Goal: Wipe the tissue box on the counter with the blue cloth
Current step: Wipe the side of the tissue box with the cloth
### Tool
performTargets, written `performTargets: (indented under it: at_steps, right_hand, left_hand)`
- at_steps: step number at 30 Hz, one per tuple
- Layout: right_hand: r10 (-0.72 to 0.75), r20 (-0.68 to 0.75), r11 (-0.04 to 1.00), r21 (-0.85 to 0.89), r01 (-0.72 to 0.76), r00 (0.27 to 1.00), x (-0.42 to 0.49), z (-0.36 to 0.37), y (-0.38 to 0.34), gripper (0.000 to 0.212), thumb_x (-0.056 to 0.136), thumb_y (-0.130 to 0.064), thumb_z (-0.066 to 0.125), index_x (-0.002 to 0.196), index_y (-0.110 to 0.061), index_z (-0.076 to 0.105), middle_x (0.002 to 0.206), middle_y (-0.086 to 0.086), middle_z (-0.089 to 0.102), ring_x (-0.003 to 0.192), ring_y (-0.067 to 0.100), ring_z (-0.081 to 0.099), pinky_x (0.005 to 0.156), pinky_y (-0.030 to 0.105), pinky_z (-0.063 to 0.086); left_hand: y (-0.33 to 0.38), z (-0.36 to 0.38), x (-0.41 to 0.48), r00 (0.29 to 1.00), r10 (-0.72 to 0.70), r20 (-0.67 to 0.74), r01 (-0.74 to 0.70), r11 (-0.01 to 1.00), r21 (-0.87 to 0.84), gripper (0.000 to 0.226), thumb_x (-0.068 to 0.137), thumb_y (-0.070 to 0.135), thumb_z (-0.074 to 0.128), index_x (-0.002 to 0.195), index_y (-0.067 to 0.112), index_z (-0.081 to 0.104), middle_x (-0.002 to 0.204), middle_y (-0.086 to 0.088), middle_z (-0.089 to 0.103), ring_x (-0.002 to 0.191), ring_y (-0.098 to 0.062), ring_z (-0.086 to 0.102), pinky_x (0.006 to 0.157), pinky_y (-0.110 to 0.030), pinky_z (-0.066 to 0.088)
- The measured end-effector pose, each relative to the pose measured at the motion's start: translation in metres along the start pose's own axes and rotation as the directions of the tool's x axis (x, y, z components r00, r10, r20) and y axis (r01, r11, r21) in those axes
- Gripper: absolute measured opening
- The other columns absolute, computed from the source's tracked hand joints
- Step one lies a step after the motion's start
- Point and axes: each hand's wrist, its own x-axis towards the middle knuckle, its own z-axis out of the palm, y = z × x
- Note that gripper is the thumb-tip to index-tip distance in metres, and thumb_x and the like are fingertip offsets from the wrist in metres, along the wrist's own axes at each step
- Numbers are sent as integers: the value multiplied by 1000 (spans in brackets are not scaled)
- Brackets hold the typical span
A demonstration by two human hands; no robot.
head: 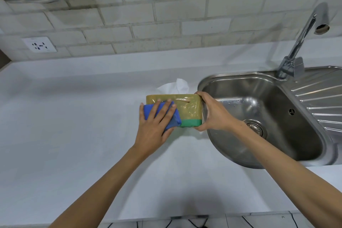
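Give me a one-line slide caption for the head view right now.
Left hand presses the blue cloth against the tissue box while the right hand grips its end beside the sink.

Your left hand (154, 123) lies flat, fingers straight and spread; your right hand (212, 114) curls round the right end of the olive plastic-wrapped tissue box (188, 110).

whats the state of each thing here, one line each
tissue box: gripped at its right end, white tissue sticking out
blue cloth: folded, pressed on the box's left part
left hand: fingers flat on the cloth
right hand: curled round the box's end
faucet: off, no water running
sink: a few droplets, no standing water
socket: nothing plugged in
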Motion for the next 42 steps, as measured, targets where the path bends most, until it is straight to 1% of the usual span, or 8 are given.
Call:
performTargets:
  at_steps: [6,14,18,22,29,33,36,42]
  right_hand:
    - [3,-3,1000,1,-3,1000,0,1,1,99,46,-24,85,131,-21,36,116,-12,46,97,6,47,74,-5,31]
    - [-9,5,1000,-17,9,1000,0,1,2,98,43,-30,83,129,-27,35,114,-16,44,97,2,47,75,0,34]
    - [-5,9,1000,-8,5,1000,0,2,3,98,45,-29,85,129,-27,34,114,-15,44,96,2,47,73,-6,31]
    - [-19,-4,999,-36,19,1000,-2,3,2,97,44,-30,84,128,-26,34,112,-15,45,93,4,49,70,-2,34]
    - [-10,-31,998,-62,8,999,-3,5,3,98,44,-28,84,128,-17,36,111,-12,46,93,11,51,74,16,37]
    - [-7,-29,999,-46,6,1000,-3,6,4,98,46,-27,86,129,-16,36,110,-9,46,92,10,50,70,8,34]
    - [-17,-41,999,-49,15,999,-3,5,3,98,47,-27,86,130,-16,36,111,-8,48,92,11,51,72,14,36]
    - [-21,-42,999,-32,19,999,-4,5,4,99,47,-25,86,132,-14,36,121,-1,52,96,11,52,80,19,40]
  left_hand:
    - [-4,-12,30,985,-173,-26,165,968,-187,57,90,40,38,133,7,54,141,-16,50,127,-47,46,98,-59,41]
    - [7,-3,3,998,61,-12,-61,998,-19,56,87,42,39,131,12,57,136,-8,57,123,-35,55,97,-57,43]
    - [-5,-8,13,997,-40,-59,36,997,-74,55,89,39,40,130,8,57,137,-12,56,124,-39,53,99,-56,42]
    - [19,-15,39,994,-96,-59,87,987,-138,56,89,42,39,131,9,57,138,-12,55,126,-40,51,100,-55,40]
    - [5,0,-3,993,112,-21,-112,994,19,55,88,41,39,133,13,55,138,-7,56,127,-30,52,99,-51,44]
    - [-3,-5,12,998,-32,-58,28,997,-72,54,90,38,40,132,8,55,138,-12,54,125,-37,52,101,-53,41]
    - [13,-13,34,996,-72,-47,65,989,-136,54,90,39,40,133,8,54,140,-13,53,127,-39,50,102,-54,40]
    - [17,-5,11,995,102,-16,-102,994,-37,55,89,40,38,132,11,55,139,-8,55,126,-32,53,104,-47,41]
